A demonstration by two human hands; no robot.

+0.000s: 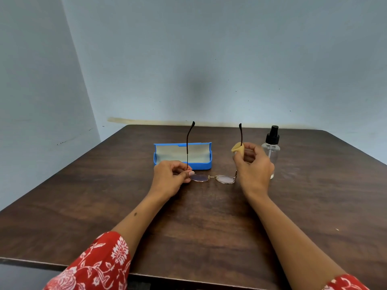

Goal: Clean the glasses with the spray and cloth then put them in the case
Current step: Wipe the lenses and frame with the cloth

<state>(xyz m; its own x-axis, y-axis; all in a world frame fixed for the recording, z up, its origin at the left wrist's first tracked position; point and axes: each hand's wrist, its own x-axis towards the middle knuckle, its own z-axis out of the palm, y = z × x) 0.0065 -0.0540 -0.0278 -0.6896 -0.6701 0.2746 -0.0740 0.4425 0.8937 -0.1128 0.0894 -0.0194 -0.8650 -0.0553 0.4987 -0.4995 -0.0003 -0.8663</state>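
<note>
Glasses point(212, 178) with a thin gold wire frame and oval lenses sit in the middle of the view, lenses low over the dark wooden table point(209, 227) and both dark temple arms pointing up — whether the lens rims touch the tabletop cannot be told. Left hand point(170, 176): fingers curled, thumb and fingertips pinching the frame at the hinge of the left temple, beside the left lens. Right hand point(254, 164): fingers curled, pinching a small folded yellow cloth point(238, 149) around the right temple arm, partway up its length. Blue case point(182, 156): open, pale lining showing, lying on the table just behind the left hand and the left temple. Spray bottle point(271, 151): clear body with black pump top, upright on the table just beyond the right hand, partly hidden by it. Both forearms reach in from the near edge — red sleeves point(94, 266) with a white floral print. A pale blue wall point(209, 59) rises behind the table.
</note>
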